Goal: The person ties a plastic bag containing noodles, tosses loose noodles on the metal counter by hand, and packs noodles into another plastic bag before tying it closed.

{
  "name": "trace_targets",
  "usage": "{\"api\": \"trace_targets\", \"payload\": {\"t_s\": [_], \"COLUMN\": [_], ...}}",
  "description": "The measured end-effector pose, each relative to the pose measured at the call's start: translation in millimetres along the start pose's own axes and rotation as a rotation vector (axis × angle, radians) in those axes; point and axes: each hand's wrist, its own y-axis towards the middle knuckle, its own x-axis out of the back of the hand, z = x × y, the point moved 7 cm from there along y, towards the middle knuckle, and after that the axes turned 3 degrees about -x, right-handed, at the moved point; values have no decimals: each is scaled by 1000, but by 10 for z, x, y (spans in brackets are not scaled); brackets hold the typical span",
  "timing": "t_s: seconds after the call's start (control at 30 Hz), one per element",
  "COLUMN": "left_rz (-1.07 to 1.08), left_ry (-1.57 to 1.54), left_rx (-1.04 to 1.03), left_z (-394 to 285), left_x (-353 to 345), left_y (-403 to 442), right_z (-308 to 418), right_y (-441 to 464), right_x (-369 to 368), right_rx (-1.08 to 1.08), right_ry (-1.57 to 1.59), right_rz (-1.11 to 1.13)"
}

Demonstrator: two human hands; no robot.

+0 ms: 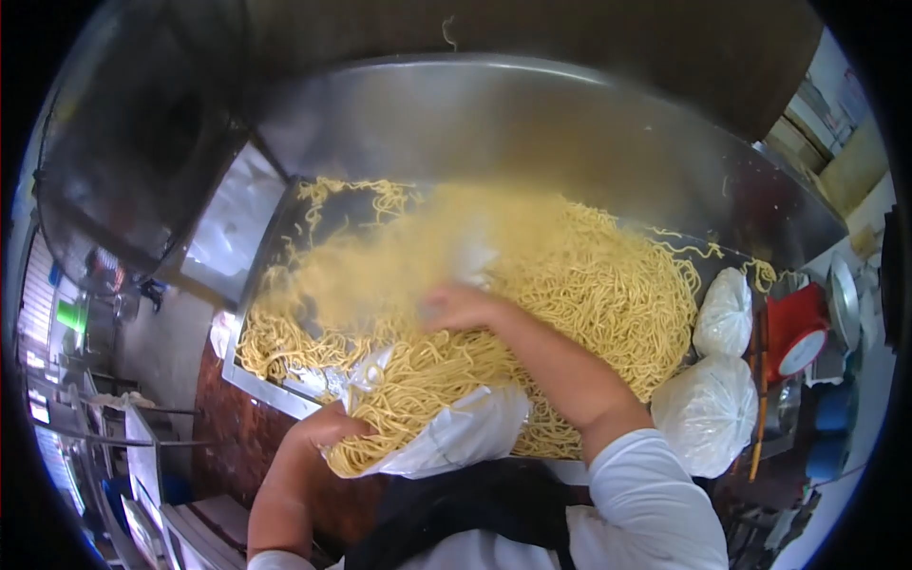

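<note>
Head view: tangled yellow noodles (418, 385) fill a white bag (465, 437); left fingers (351, 426) touch them; right fingers (441, 309) blur; how closed either is, unclear.

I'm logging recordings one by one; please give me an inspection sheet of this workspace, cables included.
Surface: metal tray, largely covered.
Job's things: yellow noodles, heaped; white plastic, loaded with noodles.
Clutter: two filled white bags at the right.
Hands: left hand at the loaded plastic's left end; right hand over the noodles, partly blurred.
Cables: none clearly identifiable.
Surroundings: red scale-like item with a round dial at right; large round fixture, perhaps a fan, at upper left.
</note>
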Motion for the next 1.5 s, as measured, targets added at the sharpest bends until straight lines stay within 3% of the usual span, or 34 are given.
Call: {"api": "trace_targets", "payload": {"t_s": [0.03, 0.07, 0.13, 0.2, 0.27, 0.3, 0.37, 0.4, 0.47, 0.5, 0.57, 0.63, 0.67, 0.7, 0.73, 0.77, 0.83, 0.9, 0.93, 0.97, 1.03, 1.07, 1.1, 1.13, 1.17, 1.2, 1.23, 1.27, 1.3, 1.33, 1.37, 1.43, 1.47, 1.5], "left_rz": [17, -2, -9, -24, -200, -199, -376, -300, -204, -110, -109, -48, -166, -139, -114, -110, -57, -7, 41, 41, -8, 30, 64, 77, 100, 115, -66, -266, -264, -133, -5, -81, -169, -174], "left_ry": [-57, -73, -98, -146, -88, -94, 96, 184, 124, 67, 97, -391, -370, -408, -423, -410, -310, -273, -245, -235, 450, 697, 937, 1181, 1418, 1418, 1595, 1759, 1755, 1546, 1334, 1165, 988, 995], "left_rx": [-85, -84, -151, -229, -344, -352, -521, -646, -592, -521, -591, -695, -784, -868, -943, -945, -1079, -1077, -1103, -1090, -888, -674, -462, -401, -326, -331, -429, -533, -555, -422, -285, -433, -564, -559], "left_z": [-56, -79, -19, 60, 33, -11, -273, -429, -607, -671, -882, -1100, -1289, -1548, -1794, -1950, -2175, -2124, -2112, -2039, -1708, -1511, -1402, -1358, -1276, -1120, -1016, -1025, -1104, -1105, -1039, -1167, -1296, -1316], "left_x": [-45, -64, -40, -40, -6, -97, -182, -259, -344, -403, -498, -608, -590, -625, -691, -785, -991, -1033, -1052, -987, -924, -974, -1091, -1275, -1470, -1606, -1676, -1710, -1691, -1581, -1528, -1476, -1410, -1384], "left_y": [-21, -83, -96, -115, -118, -125, -286, -346, -457, -467, -490, -483, -565, -692, -857, -1032, -1350, -1314, -1299, -1112, -348, 15, 289, 470, 605, 759, 941, 1103, 1304, 1570, 1701, 1599, 1479, 1354], "right_z": [-26, -12, -164, -363, -374, -424, -497, -544, -603, -547, -384, -168, 25, 304, 824, 1210, 1948, 2117, 2029, 1813, 1214, 1218, 1231, 1241, 842, 471, 215, 215, 391, 593, 686, 828, 929, 910], "right_y": [109, 11, -374, -573, -919, -975, -984, -986, -941, -1003, -1161, -1263, -1259, -1107, -1091, -1037, -1277, -1186, -1103, -889, -473, -543, -614, -680, -364, -88, 87, -37, -304, -573, -722, -913, -1040, -1133], "right_x": [-261, -256, -181, -136, -98, -136, -237, -369, -472, -487, -410, -246, -160, -121, -27, -32, -93, -369, -489, -797, -1475, -1678, -1769, -1861, -2375, -2878, -3233, -2996, -2611, -2297, -2107, -1658, -1313, -1193], "right_rx": [-66, -68, -316, -278, -309, -313, -197, -201, -224, -221, -211, -178, -150, -76, 123, 356, 434, 577, 571, 572, 600, 598, 498, 360, 439, 437, 383, 381, 209, 31, 26, 210, 340, 348], "right_ry": [14, 23, 189, 7, -51, -60, -174, -183, 50, 41, 143, 317, 411, 520, 630, 543, 244, 102, 403, 418, 1221, 1235, 581, -88, 379, 1244, 2095, 2083, 2116, 2147, 2150, 1711, 820, 824], "right_rz": [225, 219, 235, 473, 644, 642, 395, 383, 129, 114, -112, -247, -299, -241, -175, -258, -432, -374, -293, -298, -274, -278, -505, -685, -139, 3, 162, 145, 241, 336, 318, 80, -215, -214]}}
